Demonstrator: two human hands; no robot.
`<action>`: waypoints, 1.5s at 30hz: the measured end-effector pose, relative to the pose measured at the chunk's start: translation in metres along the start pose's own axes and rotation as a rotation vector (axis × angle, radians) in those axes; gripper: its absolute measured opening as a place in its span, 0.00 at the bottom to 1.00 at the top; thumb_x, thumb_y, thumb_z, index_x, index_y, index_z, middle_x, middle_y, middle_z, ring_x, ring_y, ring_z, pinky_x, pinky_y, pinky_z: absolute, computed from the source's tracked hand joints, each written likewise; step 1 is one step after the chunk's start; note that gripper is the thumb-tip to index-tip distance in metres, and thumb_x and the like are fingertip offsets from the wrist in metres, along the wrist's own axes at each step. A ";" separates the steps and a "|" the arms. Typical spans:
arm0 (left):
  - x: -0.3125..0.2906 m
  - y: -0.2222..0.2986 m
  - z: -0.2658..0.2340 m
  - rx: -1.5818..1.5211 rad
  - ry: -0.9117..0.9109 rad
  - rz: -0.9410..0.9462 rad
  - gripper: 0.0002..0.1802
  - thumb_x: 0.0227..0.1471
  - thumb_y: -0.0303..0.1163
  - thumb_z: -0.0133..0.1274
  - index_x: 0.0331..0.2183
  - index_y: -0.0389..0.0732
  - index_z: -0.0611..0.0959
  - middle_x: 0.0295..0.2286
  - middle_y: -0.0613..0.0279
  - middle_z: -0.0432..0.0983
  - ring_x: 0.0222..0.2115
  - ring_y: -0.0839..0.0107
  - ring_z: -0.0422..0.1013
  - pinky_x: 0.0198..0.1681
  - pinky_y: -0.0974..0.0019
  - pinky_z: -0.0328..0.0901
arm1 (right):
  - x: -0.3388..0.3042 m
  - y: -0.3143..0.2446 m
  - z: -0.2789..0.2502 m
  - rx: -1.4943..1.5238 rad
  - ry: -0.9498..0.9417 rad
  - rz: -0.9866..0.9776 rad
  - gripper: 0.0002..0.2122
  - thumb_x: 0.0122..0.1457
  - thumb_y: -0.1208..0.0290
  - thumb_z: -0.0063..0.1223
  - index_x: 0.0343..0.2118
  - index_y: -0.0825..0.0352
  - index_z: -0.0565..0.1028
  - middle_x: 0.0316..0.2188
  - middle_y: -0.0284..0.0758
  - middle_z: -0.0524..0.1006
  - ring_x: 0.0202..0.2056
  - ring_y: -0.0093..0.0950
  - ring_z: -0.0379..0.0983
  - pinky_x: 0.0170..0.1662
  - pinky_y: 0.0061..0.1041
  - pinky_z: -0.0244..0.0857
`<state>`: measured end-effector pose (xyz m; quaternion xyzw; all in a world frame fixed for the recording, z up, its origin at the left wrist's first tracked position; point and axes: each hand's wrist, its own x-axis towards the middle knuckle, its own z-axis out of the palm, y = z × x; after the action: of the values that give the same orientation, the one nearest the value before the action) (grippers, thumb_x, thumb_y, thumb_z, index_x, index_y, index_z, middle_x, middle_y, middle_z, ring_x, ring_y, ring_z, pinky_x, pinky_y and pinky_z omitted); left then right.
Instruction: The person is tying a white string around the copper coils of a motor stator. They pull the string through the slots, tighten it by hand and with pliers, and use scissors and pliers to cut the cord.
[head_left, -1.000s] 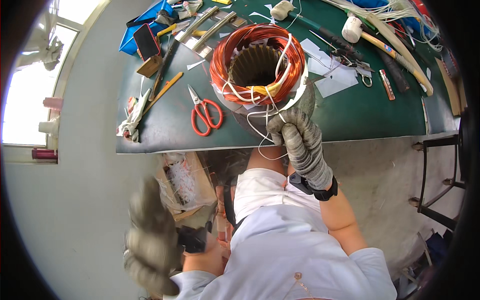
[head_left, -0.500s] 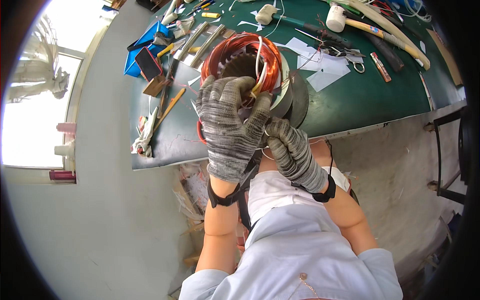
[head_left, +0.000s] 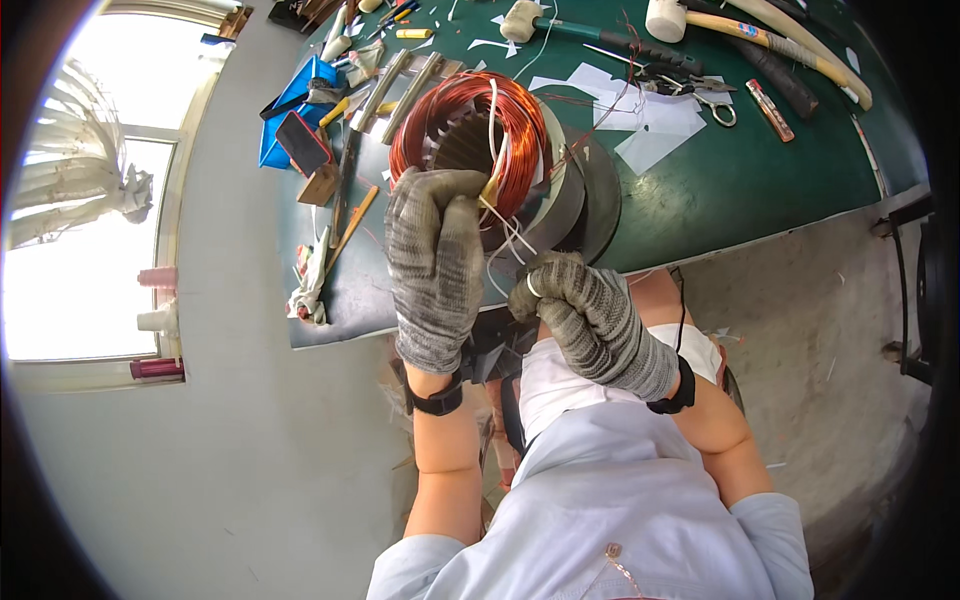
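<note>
A motor stator (head_left: pixel 565 195) with a thick ring of copper windings (head_left: pixel 525 120) stands near the bench's front edge. My left hand (head_left: pixel 437 265), in a grey knitted glove, is at the ring's near left side. Its fingers are bent and pressed together; what they hold, if anything, is hidden. White cord (head_left: pixel 515 240) runs from the ring, beside a yellowish sleeve (head_left: pixel 489 190), down to my gloved right hand (head_left: pixel 600 320). That hand is closed round the cord, just in front of the stator. A further white sleeve (head_left: pixel 493 110) stands up along the windings.
On the green bench (head_left: pixel 720 205) lie white paper pieces (head_left: pixel 660 130), scissors (head_left: pixel 718 108), pliers (head_left: pixel 670 85), a red-wrapped stick-like object (head_left: pixel 770 110) and mallets (head_left: pixel 665 20). At left are a blue bin (head_left: pixel 280 130), a phone (head_left: pixel 303 142) and a wooden stick (head_left: pixel 352 225).
My left hand has drawn back off the ring's opening, and its fingers have come together. My right hand has moved slightly down and right, showing more cord. The view has shifted a little.
</note>
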<state>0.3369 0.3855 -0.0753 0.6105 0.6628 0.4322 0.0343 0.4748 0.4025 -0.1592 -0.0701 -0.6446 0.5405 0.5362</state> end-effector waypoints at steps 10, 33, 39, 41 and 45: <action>-0.009 -0.016 0.014 0.375 0.092 0.288 0.14 0.40 0.24 0.48 0.35 0.39 0.74 0.32 0.58 0.69 0.37 0.60 0.65 0.55 0.50 0.47 | 0.003 -0.013 -0.002 0.204 0.053 0.167 0.09 0.55 0.77 0.45 0.40 0.68 0.67 0.29 0.37 0.75 0.28 0.28 0.73 0.33 0.26 0.68; -0.009 -0.021 0.029 0.300 0.288 0.308 0.11 0.37 0.26 0.49 0.30 0.40 0.75 0.27 0.55 0.67 0.33 0.56 0.64 0.53 0.45 0.49 | 0.091 -0.020 -0.050 -0.590 -0.089 -0.044 0.07 0.47 0.73 0.56 0.30 0.66 0.72 0.28 0.37 0.71 0.29 0.32 0.69 0.35 0.25 0.64; -0.006 -0.019 0.029 0.330 0.298 0.325 0.10 0.37 0.29 0.49 0.28 0.40 0.74 0.25 0.58 0.67 0.31 0.58 0.65 0.53 0.46 0.49 | 0.064 -0.017 -0.032 -0.338 0.018 0.181 0.17 0.44 0.79 0.58 0.36 0.64 0.64 0.29 0.28 0.64 0.32 0.18 0.63 0.39 0.19 0.62; -0.007 -0.019 0.028 0.315 0.291 0.339 0.11 0.37 0.29 0.48 0.29 0.40 0.74 0.26 0.58 0.68 0.31 0.58 0.65 0.53 0.46 0.49 | 0.063 -0.015 -0.029 -0.436 -0.007 0.172 0.19 0.44 0.78 0.59 0.37 0.64 0.63 0.29 0.28 0.64 0.33 0.17 0.63 0.38 0.17 0.62; -0.009 -0.017 0.024 0.300 0.234 0.269 0.12 0.36 0.23 0.47 0.31 0.40 0.75 0.28 0.57 0.68 0.35 0.58 0.64 0.55 0.48 0.47 | 0.069 -0.015 -0.013 -0.485 0.025 0.206 0.20 0.43 0.74 0.59 0.38 0.65 0.61 0.30 0.33 0.64 0.33 0.23 0.64 0.36 0.22 0.63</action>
<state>0.3403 0.3924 -0.1051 0.6374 0.6316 0.3974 -0.1917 0.4637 0.4507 -0.1076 -0.2685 -0.7380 0.4210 0.4540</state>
